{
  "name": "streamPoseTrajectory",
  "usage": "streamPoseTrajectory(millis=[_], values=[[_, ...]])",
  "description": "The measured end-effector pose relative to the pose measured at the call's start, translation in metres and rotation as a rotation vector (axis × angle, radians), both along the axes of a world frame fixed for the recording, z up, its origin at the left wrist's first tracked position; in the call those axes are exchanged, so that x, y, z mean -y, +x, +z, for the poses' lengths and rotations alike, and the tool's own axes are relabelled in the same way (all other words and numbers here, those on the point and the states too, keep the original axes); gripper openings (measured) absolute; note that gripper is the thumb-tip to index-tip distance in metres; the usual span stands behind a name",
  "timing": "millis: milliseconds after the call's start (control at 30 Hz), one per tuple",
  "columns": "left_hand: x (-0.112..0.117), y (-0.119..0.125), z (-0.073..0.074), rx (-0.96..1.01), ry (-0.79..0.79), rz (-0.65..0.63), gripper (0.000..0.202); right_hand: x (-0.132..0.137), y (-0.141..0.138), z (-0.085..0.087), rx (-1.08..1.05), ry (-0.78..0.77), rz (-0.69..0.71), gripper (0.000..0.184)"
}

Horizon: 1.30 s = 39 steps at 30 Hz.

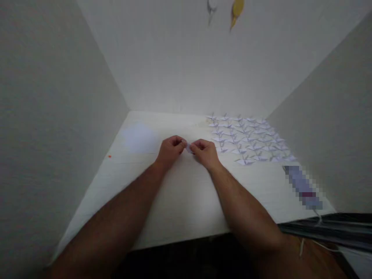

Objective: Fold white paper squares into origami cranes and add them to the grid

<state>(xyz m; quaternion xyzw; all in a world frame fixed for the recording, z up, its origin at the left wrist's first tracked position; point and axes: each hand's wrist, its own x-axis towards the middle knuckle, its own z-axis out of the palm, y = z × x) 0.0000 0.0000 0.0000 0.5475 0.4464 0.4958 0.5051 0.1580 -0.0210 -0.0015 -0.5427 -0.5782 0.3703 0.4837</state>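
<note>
Between my two hands is a small piece of folded white paper (188,147), held just above the middle of the table. My left hand (173,148) pinches its left side between thumb and fingers. On its right side the fingers of my right hand (204,151) are closed in the same way. The paper's exact shape is partly hidden by the fingertips. Several rows of folded white paper cranes (245,136) stand on the table to the right of my right hand. Left of my left hand lies a pale stack or sheet of white paper (139,137).
The white table (186,205) meets walls at the left, back and right. A tiny orange object (109,156) lies near its left edge. A blurred-out flat object (303,188) with a cable lies at the right. Yellow (237,8) and white hanging items are on the back wall.
</note>
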Motion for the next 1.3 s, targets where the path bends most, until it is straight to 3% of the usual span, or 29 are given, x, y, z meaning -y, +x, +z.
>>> streamPoseTrajectory(millis=[300, 767, 1000, 1300], values=[[0.0010, 0.0021, -0.0006, -0.136, 0.052, -0.018, 0.015, 0.0030, -0.0013, 0.0007, 0.048, 0.025, 0.002, 0.024], [-0.0017, 0.0033, -0.0026, -0.016, -0.018, 0.114, 0.014, -0.0017, -0.0033, 0.0004, -0.070, -0.075, 0.008, 0.028], [-0.0028, 0.0038, -0.0031, 0.038, 0.008, 0.078, 0.015, -0.0019, -0.0041, -0.0037, 0.080, -0.021, 0.021, 0.037], [-0.0038, 0.0017, -0.0023, -0.081, 0.048, 0.024, 0.014, -0.0056, -0.0035, -0.0032, -0.056, -0.066, -0.007, 0.023]])
